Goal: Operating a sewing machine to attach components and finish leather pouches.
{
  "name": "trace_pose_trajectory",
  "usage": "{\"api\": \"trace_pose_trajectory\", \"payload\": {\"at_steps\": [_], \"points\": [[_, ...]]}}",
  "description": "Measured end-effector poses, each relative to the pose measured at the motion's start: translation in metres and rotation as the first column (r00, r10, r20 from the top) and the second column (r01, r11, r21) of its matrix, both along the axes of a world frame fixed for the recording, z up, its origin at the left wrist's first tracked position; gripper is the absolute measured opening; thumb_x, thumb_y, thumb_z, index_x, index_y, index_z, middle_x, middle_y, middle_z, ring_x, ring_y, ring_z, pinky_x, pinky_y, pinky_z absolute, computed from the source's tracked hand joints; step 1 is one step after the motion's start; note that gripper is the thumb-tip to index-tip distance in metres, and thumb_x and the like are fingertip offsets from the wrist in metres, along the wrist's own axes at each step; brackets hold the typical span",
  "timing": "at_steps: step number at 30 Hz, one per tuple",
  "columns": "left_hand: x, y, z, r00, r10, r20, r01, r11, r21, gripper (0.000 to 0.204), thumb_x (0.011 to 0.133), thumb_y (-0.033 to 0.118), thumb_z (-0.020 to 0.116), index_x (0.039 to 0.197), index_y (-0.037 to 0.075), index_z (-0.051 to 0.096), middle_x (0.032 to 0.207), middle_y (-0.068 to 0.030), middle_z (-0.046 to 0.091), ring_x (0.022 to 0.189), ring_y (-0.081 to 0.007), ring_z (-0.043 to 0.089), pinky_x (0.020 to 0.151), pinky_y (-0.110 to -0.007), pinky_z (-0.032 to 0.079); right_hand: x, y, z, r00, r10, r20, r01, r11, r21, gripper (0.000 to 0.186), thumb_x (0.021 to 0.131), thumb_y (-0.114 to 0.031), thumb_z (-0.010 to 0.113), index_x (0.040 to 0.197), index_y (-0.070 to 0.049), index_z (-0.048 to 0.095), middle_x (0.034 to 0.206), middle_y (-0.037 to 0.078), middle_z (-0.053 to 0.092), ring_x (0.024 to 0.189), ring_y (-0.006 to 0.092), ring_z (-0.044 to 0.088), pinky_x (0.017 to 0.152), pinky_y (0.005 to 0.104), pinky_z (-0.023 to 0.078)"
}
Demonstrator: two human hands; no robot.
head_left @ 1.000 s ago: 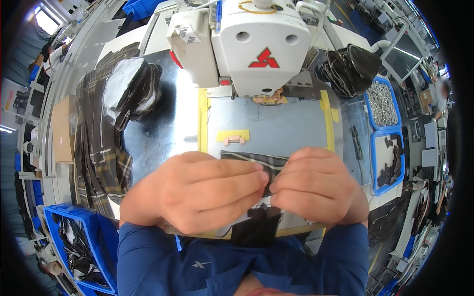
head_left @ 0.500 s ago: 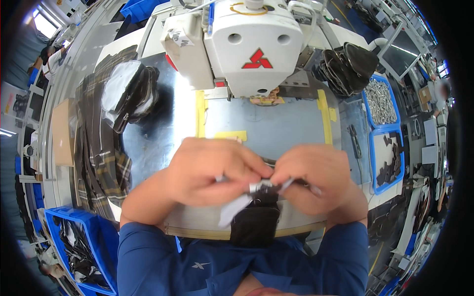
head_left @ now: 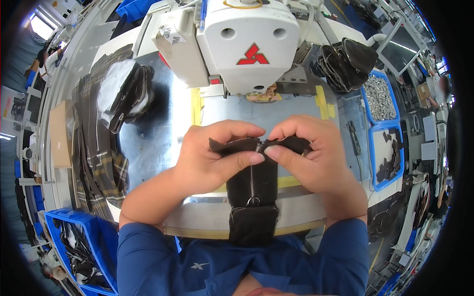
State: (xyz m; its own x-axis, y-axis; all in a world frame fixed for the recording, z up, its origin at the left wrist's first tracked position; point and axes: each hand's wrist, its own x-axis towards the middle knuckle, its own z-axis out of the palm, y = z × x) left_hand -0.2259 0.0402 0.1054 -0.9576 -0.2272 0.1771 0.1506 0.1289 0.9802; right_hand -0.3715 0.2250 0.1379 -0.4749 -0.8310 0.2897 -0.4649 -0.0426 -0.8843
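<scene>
A dark zippered bag piece [head_left: 264, 185] hangs in front of me over the table's near edge. Its zipper runs down the middle to a metal ring [head_left: 253, 201], above a dark zippered pouch section [head_left: 253, 224]. My left hand [head_left: 205, 153] pinches the left part of its upper end between thumb and fingers. The right part is pinched the same way by my right hand [head_left: 316, 155]. Between my thumbs, the two flaps of that end spread to either side, with the zipper end in the middle.
A white sewing machine head [head_left: 256, 44] stands ahead, over a metal plate marked with yellow tape [head_left: 196, 106]. Dark pouches [head_left: 131, 93] and plaid cloth [head_left: 91, 148] lie left. At right are stacked dark pouches [head_left: 345, 64], blue trays [head_left: 380, 98] of small parts and a thin black-handled tool [head_left: 354, 138].
My hands have spread the bag piece's upper end into two flaps. Its long zipper and ring now show plainly. A pale flap below my left hand is no longer seen.
</scene>
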Motion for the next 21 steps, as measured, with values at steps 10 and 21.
{"api": "trace_pose_trajectory", "payload": {"at_steps": [10, 21], "points": [[0.0013, 0.0014, 0.0072, 0.997, -0.062, 0.044, 0.061, 0.998, 0.028, 0.016, 0.095, 0.004, 0.082, 0.109, -0.002, 0.077, 0.095, -0.007, 0.08, 0.086, -0.0086, 0.072, 0.075, -0.025, 0.058, -0.0048, 0.0055, 0.011, 0.989, 0.102, -0.109, -0.087, 0.988, 0.13, 0.014, 0.088, -0.006, 0.081, 0.1, -0.005, 0.074, 0.088, 0.011, 0.076, 0.076, 0.0238, 0.074, 0.065, 0.0337, 0.054], [0.0052, 0.0047, 0.0107, 0.996, -0.018, 0.09, 0.014, 0.998, 0.054, 0.008, 0.097, 0.003, 0.079, 0.102, -0.002, 0.076, 0.084, -0.0038, 0.075, 0.076, -0.006, 0.064, 0.068, -0.024, 0.053, -0.0017, 0.0037, 0.0065, 0.993, 0.089, 0.083, -0.093, 0.995, 0.046, 0.01, 0.091, -0.003, 0.079, 0.098, 0.0, 0.074, 0.085, 0.009, 0.074, 0.074, 0.0142, 0.07, 0.066, 0.0298, 0.053]]}}
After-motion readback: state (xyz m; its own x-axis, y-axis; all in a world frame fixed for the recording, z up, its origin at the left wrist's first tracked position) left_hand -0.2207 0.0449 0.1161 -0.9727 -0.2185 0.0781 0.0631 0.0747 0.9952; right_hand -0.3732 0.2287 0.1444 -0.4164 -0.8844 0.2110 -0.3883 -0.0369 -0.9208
